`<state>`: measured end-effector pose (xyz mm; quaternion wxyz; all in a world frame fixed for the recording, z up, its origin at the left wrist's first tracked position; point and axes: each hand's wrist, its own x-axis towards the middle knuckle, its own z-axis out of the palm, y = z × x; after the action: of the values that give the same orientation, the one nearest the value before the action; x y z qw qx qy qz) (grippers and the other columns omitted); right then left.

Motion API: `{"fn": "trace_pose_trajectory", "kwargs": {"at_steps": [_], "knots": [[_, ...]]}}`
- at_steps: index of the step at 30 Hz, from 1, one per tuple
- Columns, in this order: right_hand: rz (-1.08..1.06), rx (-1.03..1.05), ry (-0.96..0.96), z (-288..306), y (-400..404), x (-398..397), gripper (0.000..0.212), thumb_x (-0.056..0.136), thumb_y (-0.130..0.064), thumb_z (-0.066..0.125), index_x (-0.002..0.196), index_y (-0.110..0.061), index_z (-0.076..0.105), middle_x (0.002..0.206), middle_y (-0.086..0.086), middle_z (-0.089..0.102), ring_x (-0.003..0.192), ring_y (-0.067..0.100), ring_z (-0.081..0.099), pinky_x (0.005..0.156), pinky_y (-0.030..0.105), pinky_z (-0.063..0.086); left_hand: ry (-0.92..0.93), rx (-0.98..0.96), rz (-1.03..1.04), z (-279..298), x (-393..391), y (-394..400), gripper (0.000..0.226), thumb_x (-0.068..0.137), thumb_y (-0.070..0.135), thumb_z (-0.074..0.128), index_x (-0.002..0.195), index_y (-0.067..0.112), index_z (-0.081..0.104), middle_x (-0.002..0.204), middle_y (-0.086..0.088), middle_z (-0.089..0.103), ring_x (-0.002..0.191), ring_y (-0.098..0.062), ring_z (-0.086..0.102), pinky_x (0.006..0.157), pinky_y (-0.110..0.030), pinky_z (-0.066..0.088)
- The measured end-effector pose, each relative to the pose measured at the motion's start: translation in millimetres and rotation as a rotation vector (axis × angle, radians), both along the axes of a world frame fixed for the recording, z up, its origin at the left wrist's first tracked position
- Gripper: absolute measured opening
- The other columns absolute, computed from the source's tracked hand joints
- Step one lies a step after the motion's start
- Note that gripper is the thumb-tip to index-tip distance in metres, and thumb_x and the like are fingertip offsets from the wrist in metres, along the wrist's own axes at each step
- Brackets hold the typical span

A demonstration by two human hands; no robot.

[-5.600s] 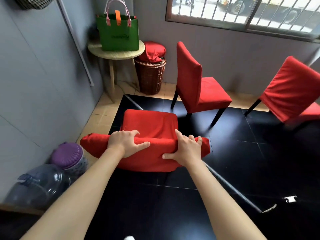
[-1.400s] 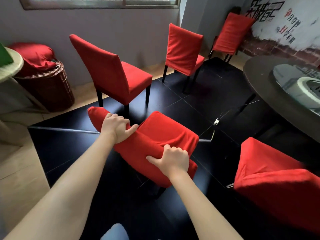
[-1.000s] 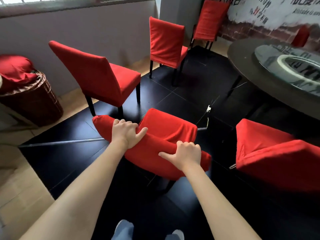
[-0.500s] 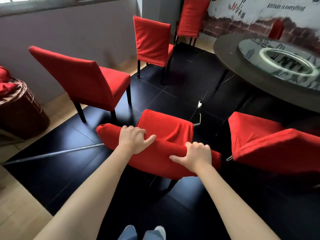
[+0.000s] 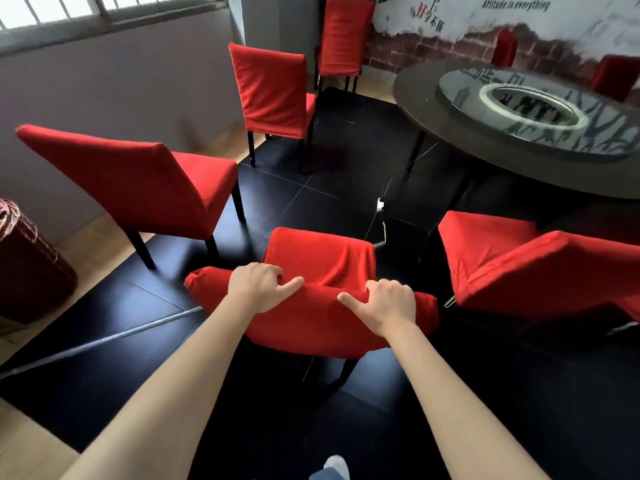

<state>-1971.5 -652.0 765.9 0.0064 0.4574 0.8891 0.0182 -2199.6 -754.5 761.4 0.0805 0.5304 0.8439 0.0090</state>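
Observation:
A chair in a red fabric cover (image 5: 322, 258) stands right in front of me on the black floor, its back towards me. My left hand (image 5: 258, 287) grips the top of the backrest near its left end, fingers curled over the far side, thumb along the near side. My right hand (image 5: 388, 303) grips the same top edge near its right end in the same way. The chair's dark legs show below the backrest.
Another red-covered chair (image 5: 526, 268) stands close on the right. Two more red chairs (image 5: 138, 181) (image 5: 273, 91) are at the left and centre back. A round dark table (image 5: 491, 133) with a glass turntable fills the upper right. A wicker basket (image 5: 24, 265) is at the left edge.
Holding the chair's backrest with both hands, I have turned right and carried it from the corner near the green bag towards the round table; the table now looms nearer.

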Motion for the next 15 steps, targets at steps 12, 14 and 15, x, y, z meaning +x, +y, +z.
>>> {"fn": "trace_pose_trajectory", "kwargs": {"at_steps": [12,14,15], "knots": [[-0.127,0.055,0.026,-7,-40,11,0.105,0.069,-0.087,-0.005,0.088,-0.015,0.069,0.083,0.002,0.066,0.083,0.022,0.060,0.074,0.035,0.037,0.012,-0.009,-0.087,-2,6,-26,0.067,0.087,0.074,0.024,0.099,0.024,0.068,0.101,0.000,0.069,0.100,-0.023,0.061,0.074,-0.035,0.038],[-0.133,0.061,0.029,-9,-49,13,0.102,0.071,-0.087,0.000,0.085,-0.013,0.069,0.081,0.003,0.066,0.081,0.023,0.060,0.074,0.035,0.036,0.007,-0.014,-0.097,-5,8,-33,0.068,0.087,0.074,0.023,0.100,0.024,0.067,0.102,-0.001,0.069,0.101,-0.024,0.061,0.073,-0.035,0.037],[-0.137,0.069,0.039,-10,-53,14,0.100,0.071,-0.085,0.001,0.085,-0.012,0.069,0.081,0.004,0.066,0.081,0.024,0.060,0.074,0.035,0.037,0.000,-0.014,-0.102,-6,9,-36,0.068,0.086,0.075,0.023,0.101,0.025,0.067,0.103,0.000,0.069,0.101,-0.024,0.061,0.072,-0.035,0.037]]}}
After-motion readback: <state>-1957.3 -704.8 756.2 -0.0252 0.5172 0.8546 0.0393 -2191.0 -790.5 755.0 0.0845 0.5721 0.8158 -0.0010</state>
